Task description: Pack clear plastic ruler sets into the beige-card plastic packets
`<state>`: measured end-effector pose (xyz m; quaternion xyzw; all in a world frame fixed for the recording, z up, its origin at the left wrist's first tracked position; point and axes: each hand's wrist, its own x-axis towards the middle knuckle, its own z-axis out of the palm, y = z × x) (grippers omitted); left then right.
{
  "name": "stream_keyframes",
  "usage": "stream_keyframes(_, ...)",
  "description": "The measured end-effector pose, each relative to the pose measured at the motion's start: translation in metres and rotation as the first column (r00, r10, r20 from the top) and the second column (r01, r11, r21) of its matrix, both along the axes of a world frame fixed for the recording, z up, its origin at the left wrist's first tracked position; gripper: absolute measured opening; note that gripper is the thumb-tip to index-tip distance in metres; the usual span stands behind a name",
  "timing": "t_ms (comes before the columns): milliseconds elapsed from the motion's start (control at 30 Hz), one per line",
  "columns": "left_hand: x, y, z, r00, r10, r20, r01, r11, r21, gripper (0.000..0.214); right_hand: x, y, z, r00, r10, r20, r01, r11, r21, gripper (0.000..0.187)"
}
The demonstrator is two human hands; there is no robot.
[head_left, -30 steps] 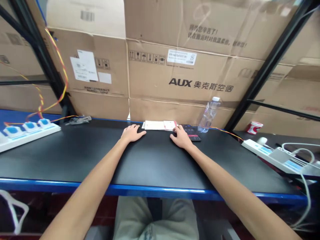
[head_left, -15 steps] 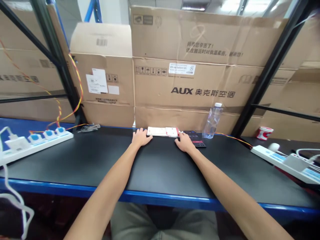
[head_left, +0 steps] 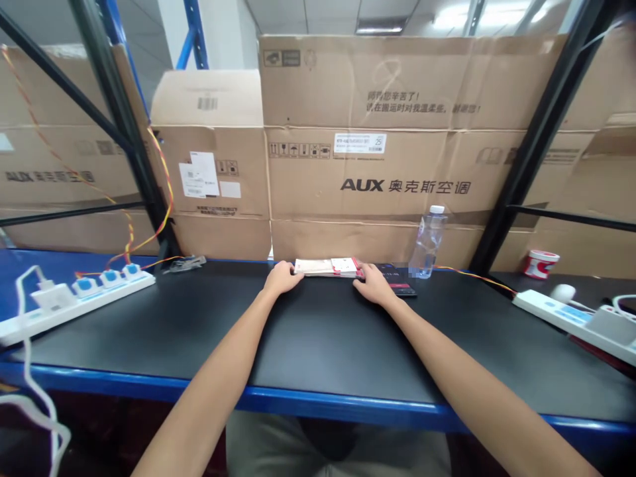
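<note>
Grasping a paper stack (head_left: 322,266)
My left hand (head_left: 281,279) is gripping its left end, my right hand (head_left: 375,285) its right.

Through the head camera I see both my bare arms reaching forward, the left forearm (head_left: 216,374) slanting inward from the lower left, the right forearm (head_left: 457,371) from the lower right. My left hand (head_left: 281,279) has bent fingers and its thumb turned inward; my right hand (head_left: 375,285) mirrors it, apart from the left, palm down, knuckles up
</note>
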<state>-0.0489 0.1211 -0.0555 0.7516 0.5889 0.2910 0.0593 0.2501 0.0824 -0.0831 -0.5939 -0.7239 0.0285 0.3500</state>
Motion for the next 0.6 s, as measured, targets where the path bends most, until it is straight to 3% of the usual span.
stream_keyframes(133, 0.000, 0.002, 0.000, 0.980, -0.015, 0.197, 0.017, 1.000, -0.009, 0.032, -0.005, -0.002, 0.002, 0.993, 0.005, -0.121, -0.004, 1.000, 0.005, 0.035)
stream_keyframes(233, 0.002, 0.003, 0.001, 0.921, -0.015, 0.389, 0.033, 0.999, -0.040, 0.035, -0.006, 0.000, 0.005, 0.976, -0.034, -0.214, 0.033, 0.999, -0.008, 0.041)
stream_keyframes(367, 0.003, -0.002, 0.008, 0.793, -0.050, 0.608, 0.156, 0.980, -0.122, 0.024, -0.005, 0.005, 0.006, 0.924, -0.147, -0.352, 0.134, 0.989, -0.063, 0.046)
stream_keyframes(433, 0.004, -0.008, 0.014, 0.733, -0.085, 0.675, 0.244, 0.959, -0.144, 0.029, -0.004, 0.007, 0.006, 0.906, -0.165, -0.389, 0.147, 0.986, -0.075, 0.046)
stream_keyframes(533, 0.002, -0.014, 0.023, 0.605, -0.114, 0.788, 0.404, 0.897, -0.181, 0.043, -0.005, 0.005, 0.007, 0.917, -0.116, -0.382, 0.098, 0.993, -0.067, 0.034)
stream_keyframes(600, 0.000, -0.015, 0.027, 0.508, -0.078, 0.858, 0.450, 0.873, -0.188, 0.044, -0.008, 0.003, 0.008, 0.935, -0.059, -0.349, 0.038, 0.997, -0.068, 0.018)
